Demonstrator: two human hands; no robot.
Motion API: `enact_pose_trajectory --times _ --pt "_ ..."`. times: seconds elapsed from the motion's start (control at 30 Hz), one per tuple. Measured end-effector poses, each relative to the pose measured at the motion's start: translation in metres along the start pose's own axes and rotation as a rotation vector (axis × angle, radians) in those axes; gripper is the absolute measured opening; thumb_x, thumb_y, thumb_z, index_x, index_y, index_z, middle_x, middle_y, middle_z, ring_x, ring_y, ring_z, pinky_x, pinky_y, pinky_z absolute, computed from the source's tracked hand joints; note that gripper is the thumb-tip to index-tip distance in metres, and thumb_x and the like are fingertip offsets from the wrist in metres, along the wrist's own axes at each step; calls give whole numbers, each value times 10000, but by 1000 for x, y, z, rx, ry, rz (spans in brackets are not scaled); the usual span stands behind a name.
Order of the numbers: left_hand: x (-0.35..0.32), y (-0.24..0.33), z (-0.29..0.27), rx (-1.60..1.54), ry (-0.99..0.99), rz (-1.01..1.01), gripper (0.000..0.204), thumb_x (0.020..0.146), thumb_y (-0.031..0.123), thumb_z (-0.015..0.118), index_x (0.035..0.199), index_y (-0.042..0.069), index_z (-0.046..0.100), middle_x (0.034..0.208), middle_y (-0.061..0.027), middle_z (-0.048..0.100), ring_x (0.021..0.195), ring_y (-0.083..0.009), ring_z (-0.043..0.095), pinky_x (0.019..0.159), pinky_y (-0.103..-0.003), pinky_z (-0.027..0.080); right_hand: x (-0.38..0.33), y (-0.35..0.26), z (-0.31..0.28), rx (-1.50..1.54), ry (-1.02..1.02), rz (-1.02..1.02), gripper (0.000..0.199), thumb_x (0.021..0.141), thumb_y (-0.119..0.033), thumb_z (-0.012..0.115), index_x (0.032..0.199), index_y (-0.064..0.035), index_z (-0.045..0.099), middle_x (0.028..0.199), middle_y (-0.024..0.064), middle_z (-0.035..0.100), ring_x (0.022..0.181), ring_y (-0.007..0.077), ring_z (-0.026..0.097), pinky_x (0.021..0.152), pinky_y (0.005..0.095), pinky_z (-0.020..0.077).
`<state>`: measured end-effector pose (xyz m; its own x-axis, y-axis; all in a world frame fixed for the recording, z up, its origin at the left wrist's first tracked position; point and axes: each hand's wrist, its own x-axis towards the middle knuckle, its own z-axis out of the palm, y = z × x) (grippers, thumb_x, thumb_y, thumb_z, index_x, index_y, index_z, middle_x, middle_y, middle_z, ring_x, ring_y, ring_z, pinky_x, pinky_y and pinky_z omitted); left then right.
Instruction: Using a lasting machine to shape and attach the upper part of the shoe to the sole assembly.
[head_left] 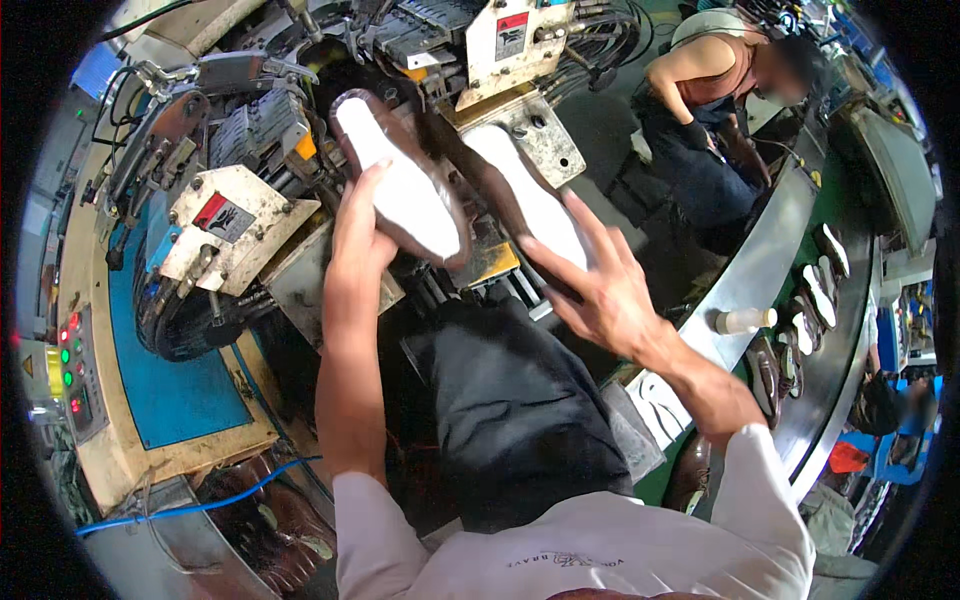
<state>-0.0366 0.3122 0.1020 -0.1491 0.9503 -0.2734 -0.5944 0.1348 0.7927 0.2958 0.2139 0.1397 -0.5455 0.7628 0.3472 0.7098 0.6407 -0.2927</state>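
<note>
Two brown shoes are in my hands side by side, their white bottoms turned up, in front of a machine. My left hand [362,225] is closed round the side of the left shoe [412,198], its thumb lying on the white bottom. The right shoe [525,190] is gripped near its close end by my right hand [602,285], fingers along both sides. Under and behind the shoes sits the dark, worn machine head [490,262] with a yellow part; the shoes hide much of it, and I cannot tell whether they touch it.
Metal machine plates [222,222] with hoses flank the left side, beside a button panel [78,365]. At the right a conveyor [815,385] carries several shoes and a bottle [745,320]. Another person [715,110] works beyond it. A blue hose [215,503] crosses at lower left.
</note>
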Motion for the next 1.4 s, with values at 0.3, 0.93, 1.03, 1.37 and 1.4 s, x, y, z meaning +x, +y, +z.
enact_pose_trajectory --times 0.3,0.93,1.03,1.37,1.4 --pt "-187 -34 -69 -357 -163 -74 1194 921 922 459 1714 56 246 1588 -324 505 1326 -594 597 1098 -730 499 150 -37 84 -28 78 -83 798 907 -240 826 1599 -477 506 1709 258 305 1234 523 592 1000 589 599" --pt "-258 -130 -96 -81 165 -42 746 1071 529 546 1604 33 387 1452 -272 604 1223 -464 685 1030 -677 592 176 -32 134 -121 400 -403 525 951 -180 649 1471 -112 643 1493 216 608 1433 397 536 1241 505 408" --pt "-241 -139 -100 82 239 10 721 1081 462 561 1621 27 364 1439 -286 598 1202 -457 700 993 -627 622 216 -29 148 -245 455 -418 520 972 -267 683 1469 -117 651 1507 224 586 1412 408 539 1204 521 430" --pt "-199 -125 -83 394 366 -150 732 1072 402 601 1669 53 361 1543 -186 539 1370 -313 586 1134 -467 501 323 -24 163 -95 564 -483 229 1018 -149 524 1066 -9 698 1007 205 724 1067 371 676 1006 478 513" --pt "-195 -125 -85 396 370 -159 732 1072 402 601 1669 53 361 1543 -186 539 1370 -313 586 1134 -467 501 324 -25 162 -78 581 -503 224 1015 -149 528 1061 -12 699 1006 202 725 1069 370 676 1005 475 513"
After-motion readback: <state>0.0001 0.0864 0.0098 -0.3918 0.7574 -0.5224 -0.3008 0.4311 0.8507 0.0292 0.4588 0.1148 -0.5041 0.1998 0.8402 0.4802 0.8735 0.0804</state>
